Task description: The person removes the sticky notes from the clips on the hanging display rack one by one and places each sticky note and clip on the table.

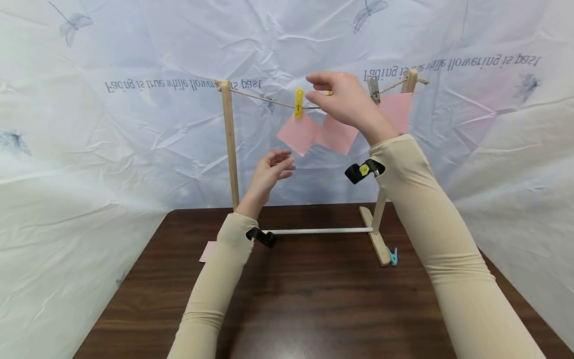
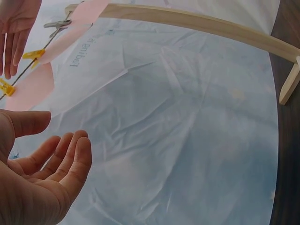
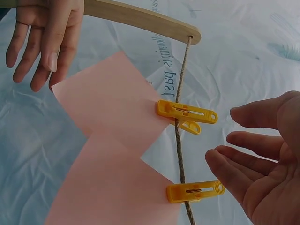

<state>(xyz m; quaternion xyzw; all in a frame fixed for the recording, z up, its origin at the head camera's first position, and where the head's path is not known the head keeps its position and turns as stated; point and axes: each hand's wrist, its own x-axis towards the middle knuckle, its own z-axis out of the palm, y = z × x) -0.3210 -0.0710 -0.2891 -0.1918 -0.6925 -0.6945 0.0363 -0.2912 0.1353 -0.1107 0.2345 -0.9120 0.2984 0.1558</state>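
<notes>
My right hand [image 1: 341, 97] is raised at the rope [image 3: 180, 154], thumb and fingers apart and holding nothing. Close to its fingertips are two yellow clothespins; the left one [image 1: 298, 103] grips a pink paper square [image 1: 298, 132], and the other yellow clothespin [image 3: 196, 191] holds a second pink square [image 1: 336, 135]. In the head view that second clothespin is mostly hidden behind the right hand. Lower down and to the left, my left hand [image 1: 269, 174] hovers below the first square, its fingers loosely bent and nothing in them.
A grey clothespin [image 1: 373, 89] and a third pink square [image 1: 396, 110] hang near the right wooden post [image 1: 409, 81]. A left post [image 1: 229, 139] and white rod [image 1: 323, 231] complete the rack. On the table [image 1: 305, 299] are a blue clothespin [image 1: 393, 256] and pink paper [image 1: 207, 252].
</notes>
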